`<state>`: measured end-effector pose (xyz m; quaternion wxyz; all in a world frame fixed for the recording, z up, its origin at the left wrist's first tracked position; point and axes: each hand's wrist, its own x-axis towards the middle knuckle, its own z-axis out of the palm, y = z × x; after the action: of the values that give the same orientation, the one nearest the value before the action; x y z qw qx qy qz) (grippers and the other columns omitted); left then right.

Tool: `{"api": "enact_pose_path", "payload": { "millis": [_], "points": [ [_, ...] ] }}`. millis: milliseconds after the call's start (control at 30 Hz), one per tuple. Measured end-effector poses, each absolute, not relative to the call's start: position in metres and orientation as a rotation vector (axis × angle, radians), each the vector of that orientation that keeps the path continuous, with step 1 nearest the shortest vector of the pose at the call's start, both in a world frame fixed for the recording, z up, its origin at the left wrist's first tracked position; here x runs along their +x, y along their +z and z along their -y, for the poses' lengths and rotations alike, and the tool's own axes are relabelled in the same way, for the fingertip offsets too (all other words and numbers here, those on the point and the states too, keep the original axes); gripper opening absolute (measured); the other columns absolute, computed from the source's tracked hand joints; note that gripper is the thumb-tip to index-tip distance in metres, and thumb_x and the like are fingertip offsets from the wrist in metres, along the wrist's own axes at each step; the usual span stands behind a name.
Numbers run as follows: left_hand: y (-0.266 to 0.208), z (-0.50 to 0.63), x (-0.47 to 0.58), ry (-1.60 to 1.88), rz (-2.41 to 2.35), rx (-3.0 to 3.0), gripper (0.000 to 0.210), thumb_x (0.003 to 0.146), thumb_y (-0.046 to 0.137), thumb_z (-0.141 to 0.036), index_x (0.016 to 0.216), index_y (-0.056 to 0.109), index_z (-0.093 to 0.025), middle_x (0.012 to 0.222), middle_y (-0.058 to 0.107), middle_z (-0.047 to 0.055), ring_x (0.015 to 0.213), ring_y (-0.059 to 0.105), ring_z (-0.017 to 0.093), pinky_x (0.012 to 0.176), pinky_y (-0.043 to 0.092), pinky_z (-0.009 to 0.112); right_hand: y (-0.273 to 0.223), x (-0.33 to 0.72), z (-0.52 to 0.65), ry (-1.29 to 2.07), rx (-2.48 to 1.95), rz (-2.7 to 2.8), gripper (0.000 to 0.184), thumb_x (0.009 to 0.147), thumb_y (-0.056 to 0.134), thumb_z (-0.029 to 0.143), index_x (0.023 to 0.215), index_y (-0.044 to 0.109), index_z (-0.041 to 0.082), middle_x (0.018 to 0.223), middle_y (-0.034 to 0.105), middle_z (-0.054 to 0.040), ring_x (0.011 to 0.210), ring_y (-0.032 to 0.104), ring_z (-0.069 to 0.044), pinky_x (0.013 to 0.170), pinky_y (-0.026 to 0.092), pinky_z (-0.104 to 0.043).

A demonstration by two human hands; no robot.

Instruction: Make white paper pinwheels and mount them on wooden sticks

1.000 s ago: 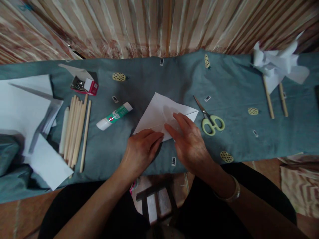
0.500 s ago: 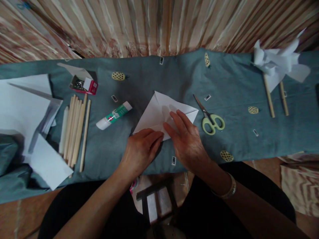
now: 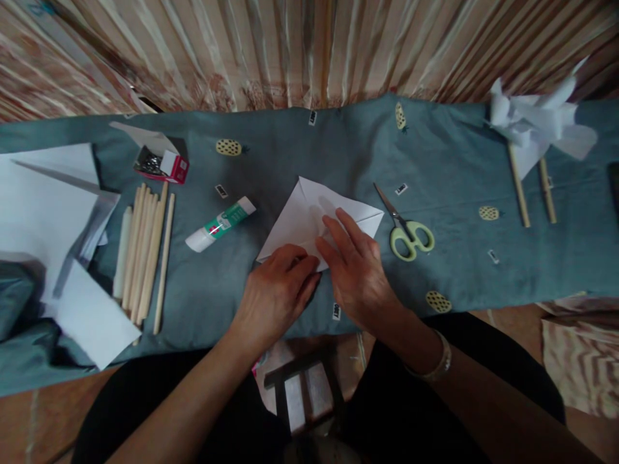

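Observation:
A folded white sheet of paper lies on the cloth in front of me, creased along its edges and turned like a diamond. My left hand is closed on its near edge, thumb and fingers pinching the paper. My right hand rests on the sheet's near right part with its fingers stretched out flat. Just right of the paper are scissors with light green handles. To its left lies a glue stick with a white and green tube.
Wooden sticks lie at left, below an open red box of small metal pieces. White paper sheets are stacked at far left. Two paper pinwheels on sticks lie at far right. A pleated curtain hangs behind the table.
My right hand has shifted slightly left and down over the paper. My left hand keeps its pinch on the near edge, nearly unmoved.

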<state>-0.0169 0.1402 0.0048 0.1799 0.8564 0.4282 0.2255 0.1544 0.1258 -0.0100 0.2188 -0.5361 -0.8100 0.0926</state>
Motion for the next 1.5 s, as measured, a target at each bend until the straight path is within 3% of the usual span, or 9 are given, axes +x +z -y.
{"api": "enact_pose_path", "payload": {
  "millis": [200, 433, 567, 767, 900, 1033, 1300, 1400, 1500],
  "points": [
    [0.005, -0.141, -0.017, 0.607, -1.204, 2.424, 0.013, 0.093, 0.053, -0.020, 0.098, 0.065, -0.015, 0.094, 0.064, 0.008, 0.083, 0.063, 0.019, 0.072, 0.058, 0.033, -0.016, 0.152, -0.124, 0.017, -1.432, 2.329, 0.031, 0.100, 0.035, 0.012, 0.120, 0.058, 0.010, 0.141, 0.054, -0.0194, 0.142, 0.037, -0.032, 0.104, 0.041, -0.051],
    [0.004, -0.140, -0.018, 0.608, -1.204, 2.461, 0.013, 0.093, 0.055, -0.020, 0.097, 0.065, -0.014, 0.095, 0.064, 0.009, 0.082, 0.064, 0.019, 0.072, 0.058, 0.033, -0.006, 0.166, -0.131, 0.231, -1.440, 2.261, 0.047, 0.090, 0.039, 0.007, 0.132, 0.051, 0.022, 0.147, 0.048, -0.0111, 0.146, 0.031, -0.028, 0.112, 0.036, -0.051],
    [0.004, -0.141, -0.018, 0.591, -1.206, 2.482, 0.014, 0.093, 0.054, -0.020, 0.099, 0.065, -0.015, 0.097, 0.065, 0.009, 0.082, 0.064, 0.019, 0.072, 0.058, 0.034, 0.005, 0.185, -0.147, 0.248, -1.531, 2.204, 0.054, 0.089, 0.039, 0.011, 0.143, 0.043, 0.021, 0.149, 0.046, -0.0124, 0.143, 0.036, -0.032, 0.111, 0.035, -0.057],
    [0.008, -0.144, -0.021, 0.612, -1.159, 2.549, 0.013, 0.091, 0.057, -0.017, 0.099, 0.065, -0.013, 0.098, 0.066, 0.010, 0.086, 0.065, 0.022, 0.075, 0.058, 0.036, 0.011, 0.205, -0.164, 0.255, -1.643, 2.107, 0.041, 0.095, 0.042, 0.025, 0.133, 0.056, 0.015, 0.126, 0.066, -0.0166, 0.118, 0.060, -0.033, 0.099, 0.046, -0.054],
    [0.008, -0.150, -0.032, 0.661, -1.121, 2.580, 0.016, 0.090, 0.056, -0.013, 0.101, 0.067, -0.012, 0.107, 0.067, 0.012, 0.096, 0.063, 0.024, 0.083, 0.057, 0.040, 0.018, 0.212, -0.164, 0.425, -1.723, 1.960, 0.037, 0.091, 0.051, 0.028, 0.124, 0.063, 0.018, 0.101, 0.075, -0.0090, 0.091, 0.070, -0.026, 0.083, 0.055, -0.042],
    [0.009, -0.159, -0.046, 0.716, -1.166, 2.626, 0.020, 0.089, 0.054, -0.010, 0.103, 0.068, -0.014, 0.114, 0.067, 0.013, 0.100, 0.061, 0.026, 0.083, 0.057, 0.041, 0.024, 0.213, -0.154, 0.664, -1.815, 1.815, 0.029, 0.084, 0.060, 0.027, 0.111, 0.069, 0.021, 0.079, 0.074, -0.0019, 0.064, 0.068, -0.018, 0.063, 0.053, -0.031],
    [0.017, -0.147, -0.043, 0.815, -1.158, 2.687, 0.027, 0.088, 0.058, -0.015, 0.115, 0.061, -0.016, 0.126, 0.063, 0.013, 0.110, 0.056, 0.029, 0.092, 0.052, 0.050, 0.019, 0.206, -0.131, 0.935, -1.785, 1.673, 0.037, 0.081, 0.064, 0.028, 0.116, 0.063, 0.017, 0.076, 0.075, -0.0022, 0.061, 0.067, -0.018, 0.058, 0.051, -0.030],
    [0.018, -0.131, -0.033, 0.821, -1.039, 2.686, 0.030, 0.088, 0.066, -0.031, 0.112, 0.061, -0.013, 0.114, 0.068, 0.013, 0.103, 0.059, 0.029, 0.085, 0.054, 0.046, 0.020, 0.205, -0.129, 0.867, -1.799, 1.721, 0.039, 0.081, 0.063, 0.026, 0.118, 0.062, 0.015, 0.076, 0.075, -0.0023, 0.059, 0.066, -0.017, 0.057, 0.050, -0.030],
    [0.014, -0.122, -0.025, 0.690, -0.964, 2.690, 0.026, 0.089, 0.066, -0.030, 0.108, 0.063, -0.012, 0.103, 0.071, 0.011, 0.092, 0.062, 0.026, 0.076, 0.055, 0.042, 0.021, 0.204, -0.128, 0.685, -1.815, 1.844, 0.034, 0.084, 0.061, 0.024, 0.116, 0.064, 0.014, 0.074, 0.074, -0.0025, 0.059, 0.066, -0.017, 0.061, 0.052, -0.031]
  ]
}}
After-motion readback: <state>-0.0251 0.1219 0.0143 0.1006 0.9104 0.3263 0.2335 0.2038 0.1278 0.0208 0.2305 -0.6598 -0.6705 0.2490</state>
